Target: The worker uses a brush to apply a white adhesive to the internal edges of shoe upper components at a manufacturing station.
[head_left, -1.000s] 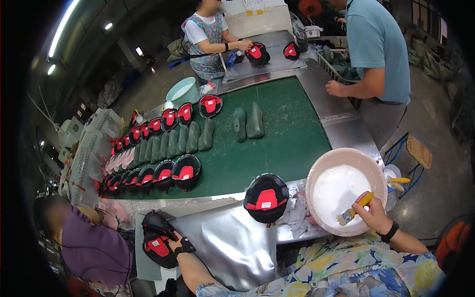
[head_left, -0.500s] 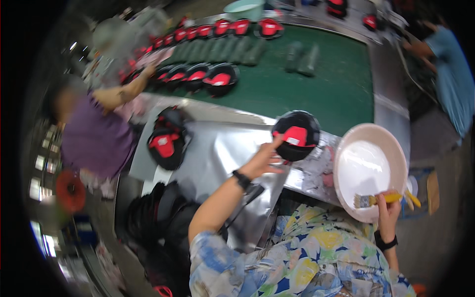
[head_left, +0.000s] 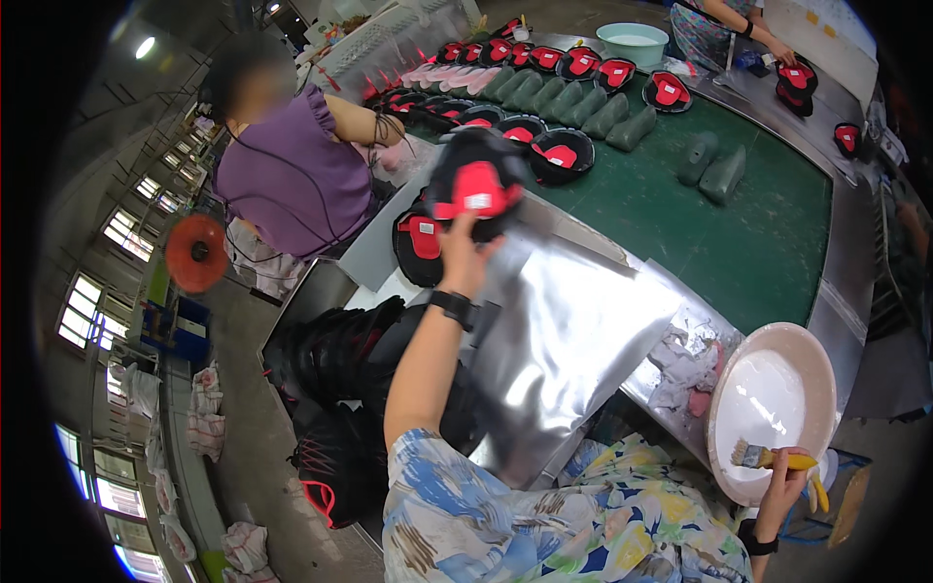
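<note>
Left hand raised on an outstretched arm, fingers closed on a black-and-red shoe part held above the worktop; part is motion-blurred, exact shape unclear. Right hand at the lower right, partly cut off, grips a yellow-handled brush over the white bowl. Crinkled silver foil sheet lies between.
</note>
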`<state>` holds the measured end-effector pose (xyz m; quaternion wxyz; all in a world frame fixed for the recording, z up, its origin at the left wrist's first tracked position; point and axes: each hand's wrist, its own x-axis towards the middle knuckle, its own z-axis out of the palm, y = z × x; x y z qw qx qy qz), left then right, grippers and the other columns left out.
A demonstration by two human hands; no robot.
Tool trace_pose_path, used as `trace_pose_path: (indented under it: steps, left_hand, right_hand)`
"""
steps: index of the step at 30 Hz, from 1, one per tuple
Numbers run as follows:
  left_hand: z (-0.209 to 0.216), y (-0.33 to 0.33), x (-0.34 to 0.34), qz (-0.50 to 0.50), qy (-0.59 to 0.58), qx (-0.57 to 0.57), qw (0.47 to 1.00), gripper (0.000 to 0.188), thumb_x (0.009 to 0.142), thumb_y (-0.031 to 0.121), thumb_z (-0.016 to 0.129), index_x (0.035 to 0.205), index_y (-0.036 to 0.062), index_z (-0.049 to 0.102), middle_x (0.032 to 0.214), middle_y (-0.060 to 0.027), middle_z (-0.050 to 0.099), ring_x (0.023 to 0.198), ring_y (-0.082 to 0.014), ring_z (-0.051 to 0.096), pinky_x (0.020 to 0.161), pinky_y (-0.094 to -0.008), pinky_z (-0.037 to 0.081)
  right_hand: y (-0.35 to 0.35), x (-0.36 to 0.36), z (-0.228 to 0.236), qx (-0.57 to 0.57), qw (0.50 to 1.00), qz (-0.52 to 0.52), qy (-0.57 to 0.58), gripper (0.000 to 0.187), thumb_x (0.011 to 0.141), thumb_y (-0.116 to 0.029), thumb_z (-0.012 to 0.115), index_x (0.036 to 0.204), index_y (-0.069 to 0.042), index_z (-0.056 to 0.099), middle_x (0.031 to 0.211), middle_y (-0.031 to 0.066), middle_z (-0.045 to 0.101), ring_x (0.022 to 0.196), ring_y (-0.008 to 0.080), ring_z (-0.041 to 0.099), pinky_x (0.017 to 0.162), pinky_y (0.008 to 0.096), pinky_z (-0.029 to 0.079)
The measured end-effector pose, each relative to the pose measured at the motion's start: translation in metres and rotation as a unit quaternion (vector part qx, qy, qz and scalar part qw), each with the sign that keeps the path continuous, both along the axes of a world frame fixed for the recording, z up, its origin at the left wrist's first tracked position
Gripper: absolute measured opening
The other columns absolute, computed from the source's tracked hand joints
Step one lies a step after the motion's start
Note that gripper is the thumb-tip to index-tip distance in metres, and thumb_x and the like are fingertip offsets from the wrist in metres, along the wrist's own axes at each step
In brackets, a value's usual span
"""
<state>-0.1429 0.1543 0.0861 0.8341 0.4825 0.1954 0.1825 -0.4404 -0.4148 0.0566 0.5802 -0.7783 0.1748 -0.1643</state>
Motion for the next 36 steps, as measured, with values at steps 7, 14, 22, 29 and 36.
trace_pose_path:
  steps: [7,14,22,29,36]
  left_hand:
    - [0.005,0.139,0.046,0.064,0.064,-0.033,0.995,0.049,0.093,0.043,0.067,0.126,0.0093,0.058,0.128,-0.0129,0.059,0.118,-0.0373,0.056,0.089,-0.0544,0.056]
    - [-0.022,0.172,0.034,0.007,0.185,-0.088,0.979,0.072,0.09,0.066,0.059,0.141,0.0173,0.048,0.142,-0.0112,0.047,0.129,-0.0403,0.043,0.097,-0.0633,0.046]
    - [0.095,0.106,-0.042,-0.457,0.359,0.534,0.614,0.08,0.082,0.058,0.071,0.137,0.0017,0.054,0.139,-0.0183,0.055,0.121,-0.0255,0.056,0.095,-0.0463,0.05]
    - [0.035,0.047,-0.165,-0.483,0.285,0.781,0.275,0.065,0.065,0.046,0.085,0.121,0.0174,0.071,0.154,-0.0152,0.035,0.146,-0.0409,0.022,0.116,-0.0666,0.016]
    - [0.06,-0.027,-0.119,-0.505,0.083,0.748,0.423,0.024,0.068,0.01,0.083,0.077,0.0041,0.062,0.111,-0.0107,0.071,0.105,-0.0321,0.066,0.091,-0.0383,0.051]
  right_hand:
    - [0.019,0.0,0.009,0.025,0.999,0.006,0.032,0.014,0.102,-0.015,0.058,0.102,-0.002,0.054,0.092,0.0063,0.059,0.084,0.0117,0.055,0.075,0.0249,0.044]
    - [0.021,0.012,0.007,-0.013,0.999,0.025,0.038,0.012,0.103,-0.013,0.056,0.104,-0.002,0.054,0.097,0.0062,0.057,0.089,0.0129,0.055,0.081,0.0261,0.045]
    - [0.012,0.032,0.014,0.005,0.998,0.056,-0.009,0.018,0.104,-0.019,0.057,0.108,-0.002,0.056,0.104,0.0078,0.061,0.097,0.015,0.057,0.093,0.0284,0.043]
    - [0.026,0.028,0.019,0.029,0.993,0.109,-0.031,0.016,0.104,-0.017,0.056,0.107,-0.002,0.057,0.102,0.0066,0.061,0.093,0.0126,0.056,0.085,0.0262,0.043]
    - [0.009,0.004,0.007,0.064,0.996,0.025,-0.064,0.008,0.102,-0.011,0.057,0.104,-0.002,0.056,0.097,0.0052,0.061,0.086,0.0107,0.056,0.08,0.0243,0.044]
